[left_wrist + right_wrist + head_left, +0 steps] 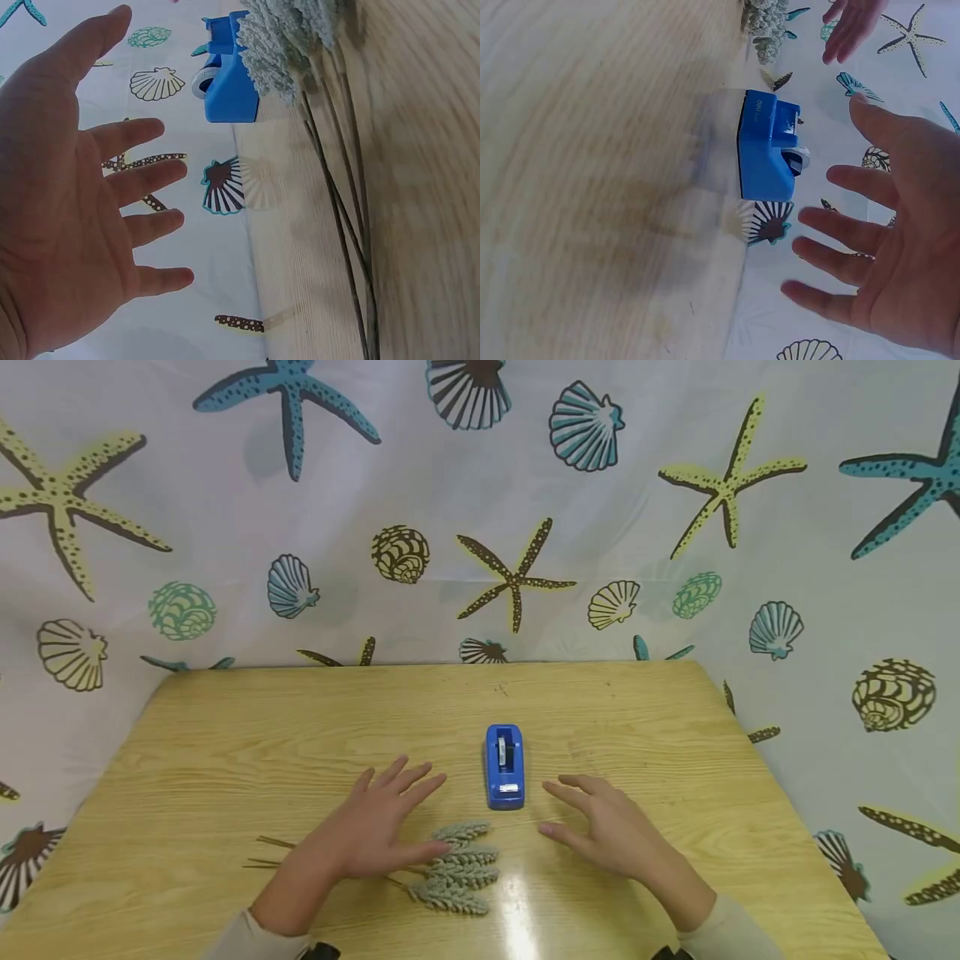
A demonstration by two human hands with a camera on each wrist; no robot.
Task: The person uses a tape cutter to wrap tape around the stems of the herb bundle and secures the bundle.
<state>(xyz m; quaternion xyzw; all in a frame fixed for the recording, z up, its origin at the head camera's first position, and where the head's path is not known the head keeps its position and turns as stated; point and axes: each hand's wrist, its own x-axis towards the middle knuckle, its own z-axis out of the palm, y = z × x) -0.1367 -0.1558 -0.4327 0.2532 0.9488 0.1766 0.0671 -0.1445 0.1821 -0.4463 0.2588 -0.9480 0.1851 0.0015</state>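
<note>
Spread above the stems of a dried grass bunch, my left hand (375, 831) has its fingers fanned and holds nothing. The grey-green heads of the dried grass bunch (459, 870) lie to the right, partly under the thumb; thin stems run left beneath the hand. A blue tape dispenser (505, 768) stands on the table between and beyond both hands, with a small tape roll (798, 160) in it. My right hand (611, 827) hovers to the dispenser's right, fingers apart and holding nothing. Each wrist view shows its palm empty.
The wooden table (300, 718) reaches back to a hanging white cloth (420, 460) printed with starfish and shells. That cloth also borders the left and right sides. Light reflects off the table near the front middle.
</note>
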